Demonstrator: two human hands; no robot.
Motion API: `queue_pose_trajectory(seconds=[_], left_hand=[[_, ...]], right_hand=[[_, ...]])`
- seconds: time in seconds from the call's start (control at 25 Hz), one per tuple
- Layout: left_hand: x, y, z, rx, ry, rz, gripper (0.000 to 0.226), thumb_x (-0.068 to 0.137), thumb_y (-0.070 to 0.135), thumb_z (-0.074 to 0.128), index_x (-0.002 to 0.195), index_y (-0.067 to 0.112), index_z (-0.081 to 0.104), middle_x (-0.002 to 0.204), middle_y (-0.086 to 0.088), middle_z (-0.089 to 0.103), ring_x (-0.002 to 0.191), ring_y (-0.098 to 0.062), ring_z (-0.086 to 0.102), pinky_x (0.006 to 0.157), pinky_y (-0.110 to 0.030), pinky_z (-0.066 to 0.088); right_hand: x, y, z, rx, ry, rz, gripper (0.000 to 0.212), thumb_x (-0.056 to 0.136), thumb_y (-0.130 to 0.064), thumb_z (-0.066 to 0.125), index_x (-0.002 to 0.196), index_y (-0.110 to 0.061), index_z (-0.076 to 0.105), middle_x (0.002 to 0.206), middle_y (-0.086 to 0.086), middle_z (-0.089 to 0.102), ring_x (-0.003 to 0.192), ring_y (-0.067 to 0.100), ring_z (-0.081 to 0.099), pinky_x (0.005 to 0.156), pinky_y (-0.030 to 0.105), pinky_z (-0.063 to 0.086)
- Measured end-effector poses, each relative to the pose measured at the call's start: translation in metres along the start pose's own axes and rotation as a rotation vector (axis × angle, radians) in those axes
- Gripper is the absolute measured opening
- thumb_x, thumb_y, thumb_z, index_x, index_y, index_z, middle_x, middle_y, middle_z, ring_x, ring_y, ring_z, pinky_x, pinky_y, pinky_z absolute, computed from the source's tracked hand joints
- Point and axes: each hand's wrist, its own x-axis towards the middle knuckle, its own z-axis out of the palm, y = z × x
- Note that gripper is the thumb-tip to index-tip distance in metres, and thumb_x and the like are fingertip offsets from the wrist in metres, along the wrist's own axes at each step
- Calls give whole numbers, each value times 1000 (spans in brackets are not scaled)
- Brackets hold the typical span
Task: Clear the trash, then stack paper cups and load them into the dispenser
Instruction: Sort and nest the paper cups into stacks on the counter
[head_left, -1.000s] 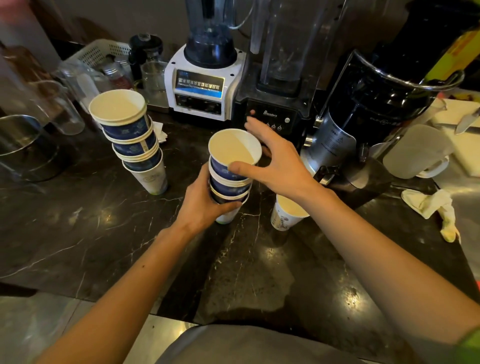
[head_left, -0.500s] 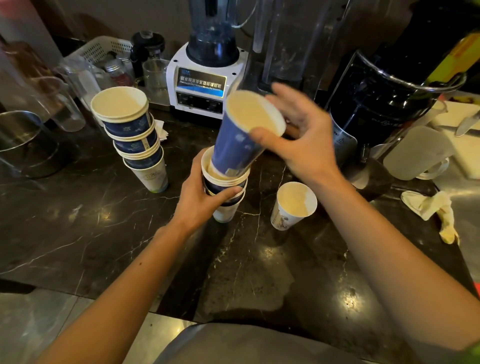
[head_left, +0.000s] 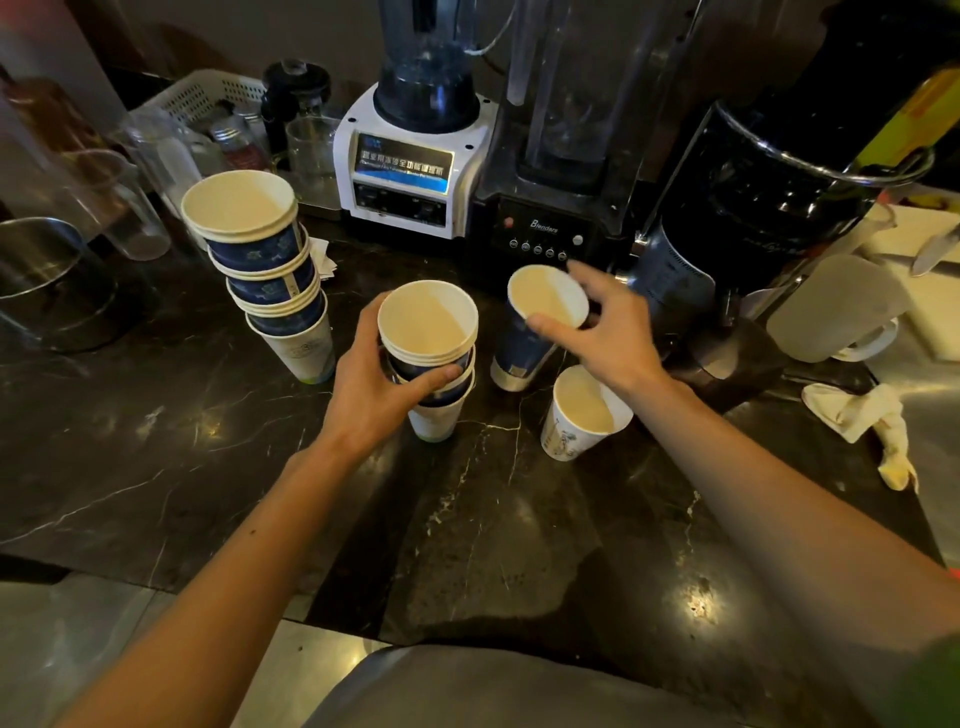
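My left hand (head_left: 379, 395) grips a short stack of blue-and-white paper cups (head_left: 428, 332) standing on the dark marble counter (head_left: 156, 441). My right hand (head_left: 608, 338) holds a single blue paper cup (head_left: 524, 343) by its rim, tilted, with its base resting on the counter just right of that stack. A lone white paper cup (head_left: 576, 415) stands under my right wrist. Further left, a taller, leaning stack of cups (head_left: 265, 270) stands by itself.
Two blenders (head_left: 415, 156) and a black machine (head_left: 753, 197) line the back. A steel pot (head_left: 36, 280) and glass jugs (head_left: 119, 197) sit at left; a frosted pitcher (head_left: 836, 312) and crumpled cloth (head_left: 862, 415) at right.
My right hand pulled the top blue cup off the stack held by my left hand, swung it to the right and lowered it to the counter.
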Motion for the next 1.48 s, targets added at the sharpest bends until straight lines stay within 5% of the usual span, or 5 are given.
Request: queue_pose_trajectory(seconds=[0.2,0.44,0.8,1.28,1.48], left_hand=[[-4,0,0,-2,-29,11,91,69,36,80,143,29,27,124,39,40,117,22,40,96,-6,41],[-7,-4,6,-58,-26,-54,85,68,36,80,139,31,33,121,39,43,110,28,42,90,-5,42],[-4,-5,4,-84,-60,-75,86,68,36,79,141,30,32,123,32,46,114,20,44,95,-11,43],[-5,-9,8,-100,-50,-88,76,73,29,78,134,37,33,118,37,45,105,29,44,83,1,42],[-5,-11,10,-105,-26,-95,80,74,28,78,138,34,32,121,35,44,108,23,44,87,-5,41]], right_hand=[[0,12,18,-149,-151,15,83,76,-52,75,144,-15,44,134,1,41,125,18,40,96,23,27],[8,2,7,-214,-291,11,81,85,-52,66,150,-19,31,148,6,36,136,24,35,106,34,29],[-7,-52,19,29,-478,-352,13,89,-26,69,101,-26,75,139,-2,46,129,10,45,107,35,40],[-7,-67,-31,292,213,-339,13,94,-13,58,103,-13,68,130,12,60,125,20,55,103,44,47],[-34,-32,-74,202,359,-254,10,96,-11,59,102,-16,65,131,14,60,127,21,54,105,32,45]])
